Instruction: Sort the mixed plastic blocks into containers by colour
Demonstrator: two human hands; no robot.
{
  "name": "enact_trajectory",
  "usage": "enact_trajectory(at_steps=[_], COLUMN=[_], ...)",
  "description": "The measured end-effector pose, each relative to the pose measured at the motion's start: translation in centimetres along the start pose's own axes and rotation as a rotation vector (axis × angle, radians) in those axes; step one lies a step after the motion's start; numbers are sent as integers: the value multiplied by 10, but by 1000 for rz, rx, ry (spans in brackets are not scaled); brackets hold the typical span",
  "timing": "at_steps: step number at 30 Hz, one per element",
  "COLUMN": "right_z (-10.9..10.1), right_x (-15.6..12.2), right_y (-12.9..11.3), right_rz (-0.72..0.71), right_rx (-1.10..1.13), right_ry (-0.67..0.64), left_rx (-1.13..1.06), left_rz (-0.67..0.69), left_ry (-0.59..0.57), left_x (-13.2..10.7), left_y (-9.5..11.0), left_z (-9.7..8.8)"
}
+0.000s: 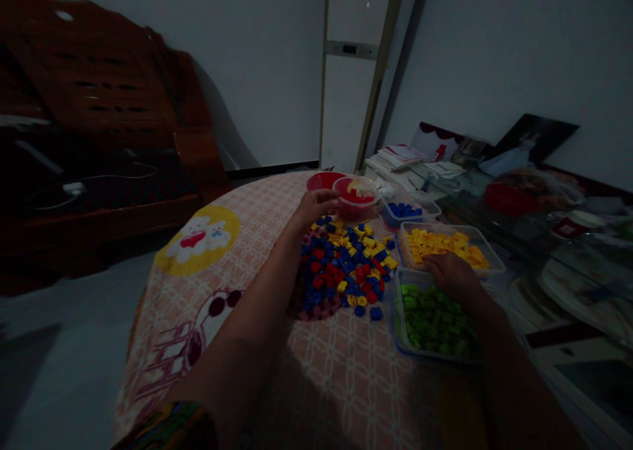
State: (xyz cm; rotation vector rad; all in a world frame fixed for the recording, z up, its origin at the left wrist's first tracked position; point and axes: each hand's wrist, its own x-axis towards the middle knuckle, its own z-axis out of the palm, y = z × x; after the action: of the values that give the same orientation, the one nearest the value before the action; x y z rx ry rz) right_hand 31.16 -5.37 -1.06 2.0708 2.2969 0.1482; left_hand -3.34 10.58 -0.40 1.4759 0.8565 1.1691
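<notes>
My left hand (315, 207) is at the near left side of a round clear bowl (341, 206) with red and pale yellow pieces in it. Its fingers and thumb come together in a pinch; what is between them is too dark to make out. My right hand (451, 275) reaches over the near rim of a clear box of yellow bricks (445, 242), fingers drawn together, their contents hidden. Between the hands spreads a loose pile of blue, red and yellow toy bricks (346, 262). Below my right hand stands a box of green bricks (430, 321).
A box of blue bricks (404, 210) stands behind the yellow one. Beside the round bowl lies a red dish (320, 181). A patterned cloth (346, 377) covers the round table. Right of it, a glass-topped surface (524, 239) bears papers, bags and a cup. A wooden bench (113, 100) is at the left.
</notes>
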Motion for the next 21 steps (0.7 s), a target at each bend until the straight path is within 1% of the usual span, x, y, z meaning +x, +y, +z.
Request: enact_trajectory(at_steps=[1, 3, 5, 7, 9, 11, 13, 15, 17, 19, 21], right_z=[-1, -2, -3, -4, -5, -6, -7, -7, -6, -6, -6], right_x=[0, 0, -1, -1, 0, 0, 1, 0, 0, 0, 0], right_y=[0, -1, -1, -1, -2, -3, -3, -3, -3, -2, -2], right_rz=[5, 4, -4, 0, 12, 19, 11, 1, 3, 6, 9], right_rx=[1, -1, -8, -12, -13, -14, -18, -14, -3, 10, 13], right_ry=[-7, -5, 3, 2, -15, -34, -36, -20, -9, -10, -25], left_rx=[149, 453, 691, 837, 953, 1086, 1185, 1190, 1143, 1100, 1077], left_rz=[-22, -98, -196, -284, -337, -323, -256, -210, -223, -238, -217], left_ry=[-54, -197, -354, -454, -487, -480, -454, -401, -324, -245, -181], left_x=[-4, -12, -19, -23, -25, -24, -24, -23, -23, -23, -23], left_y=[4, 12, 18, 19, 16, 12, 8, 5, 3, 1, 0], left_z=[-11, -29, -38, -37, -28, -17, -9, -8, -14, -23, -34])
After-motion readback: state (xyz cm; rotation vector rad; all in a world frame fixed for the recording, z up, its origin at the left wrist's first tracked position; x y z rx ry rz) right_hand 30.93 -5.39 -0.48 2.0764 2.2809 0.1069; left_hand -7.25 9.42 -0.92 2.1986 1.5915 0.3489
